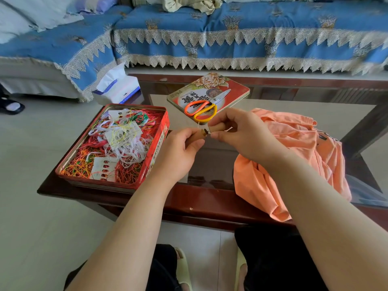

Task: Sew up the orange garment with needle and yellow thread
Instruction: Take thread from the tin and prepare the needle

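Both hands raised over table centre, meeting. Left hand (182, 144) pinches one end of a small tan wooden tube (204, 134); right hand (237, 133), fingers curled, holds its other piece (220, 128). A thin pale needle-like sliver (198, 124) shows at the left fingertips; can't confirm what it is. Orange garment (294, 156) crumpled on the glass-topped table (210, 198), right side, untouched. Open red tin (155, 152) of tangled threads, yellow included, at left. Orange-handled scissors (201, 108) on tin lid (237, 89), far centre. Tissue pack (117, 87) far left.
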